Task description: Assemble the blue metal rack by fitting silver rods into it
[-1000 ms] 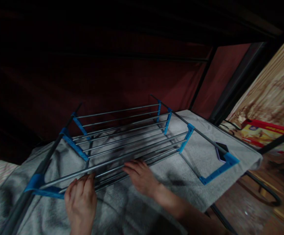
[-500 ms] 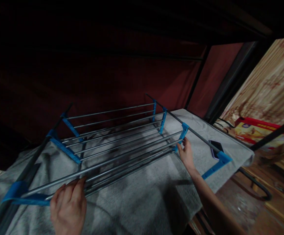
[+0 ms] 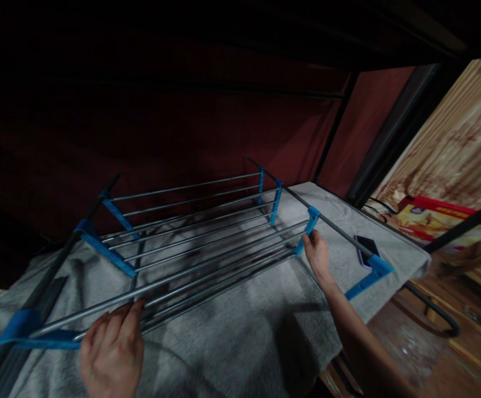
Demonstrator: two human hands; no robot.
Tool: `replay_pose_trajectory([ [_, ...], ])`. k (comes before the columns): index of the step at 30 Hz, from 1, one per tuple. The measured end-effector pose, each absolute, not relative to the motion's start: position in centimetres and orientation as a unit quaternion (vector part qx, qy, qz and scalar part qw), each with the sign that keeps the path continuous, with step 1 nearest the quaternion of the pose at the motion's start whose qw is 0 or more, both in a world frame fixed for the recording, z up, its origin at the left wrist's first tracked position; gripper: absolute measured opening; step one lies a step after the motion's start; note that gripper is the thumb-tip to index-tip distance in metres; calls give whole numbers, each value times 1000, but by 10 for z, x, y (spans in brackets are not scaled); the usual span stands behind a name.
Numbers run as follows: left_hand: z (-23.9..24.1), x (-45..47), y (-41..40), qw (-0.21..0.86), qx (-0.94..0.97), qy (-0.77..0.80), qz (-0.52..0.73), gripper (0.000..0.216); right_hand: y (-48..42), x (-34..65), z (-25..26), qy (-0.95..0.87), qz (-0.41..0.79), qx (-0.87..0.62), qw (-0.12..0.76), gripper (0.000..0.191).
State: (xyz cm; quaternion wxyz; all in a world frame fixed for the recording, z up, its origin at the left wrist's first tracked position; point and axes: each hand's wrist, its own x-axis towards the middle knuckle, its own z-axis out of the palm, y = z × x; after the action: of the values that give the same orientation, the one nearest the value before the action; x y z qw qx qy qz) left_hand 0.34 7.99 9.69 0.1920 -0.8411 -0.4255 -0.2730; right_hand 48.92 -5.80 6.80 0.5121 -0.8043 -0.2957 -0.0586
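Observation:
A rack of silvery metal tubes with blue plastic brackets (image 3: 106, 253) lies across a grey cloth (image 3: 232, 342). At its near left side, my left hand (image 3: 114, 351) curls its fingers around one of the front tubes. My right hand (image 3: 317, 255) is closed at the far end of the front tubes, its fingertips against the blue end bracket (image 3: 312, 218); which part they pinch is partly hidden. Nearer me on the dark side rail (image 3: 342, 235), another blue bracket (image 3: 366, 282) carries no tubes.
A phone (image 3: 368, 252) lies on the cloth beside the right rail. A dark metal post (image 3: 393, 138) and a red-brown panel (image 3: 207, 132) stand behind. To the right are a red and yellow box (image 3: 443, 221) and wooden pieces on the floor.
My right fingers have shifted slightly on the end bracket and tube. My left hand, with the rack's near left corner, appears a little farther left.

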Motion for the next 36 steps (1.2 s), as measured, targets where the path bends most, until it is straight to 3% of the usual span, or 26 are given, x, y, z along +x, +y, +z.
replay_pose_trajectory([
  [24, 99, 2, 81, 204, -840, -421, -275, 44, -60, 486, 72, -307, -61, -800, 512, 34],
  [31, 100, 16, 72, 170, -849, -375, -331, 54, -60, 485, 74, -307, -51, -791, 527, 36],
  [36, 93, 78, 44, 148, -890, -268, -338, 63, -60, 485, 73, -299, -49, -797, 522, 36],
])
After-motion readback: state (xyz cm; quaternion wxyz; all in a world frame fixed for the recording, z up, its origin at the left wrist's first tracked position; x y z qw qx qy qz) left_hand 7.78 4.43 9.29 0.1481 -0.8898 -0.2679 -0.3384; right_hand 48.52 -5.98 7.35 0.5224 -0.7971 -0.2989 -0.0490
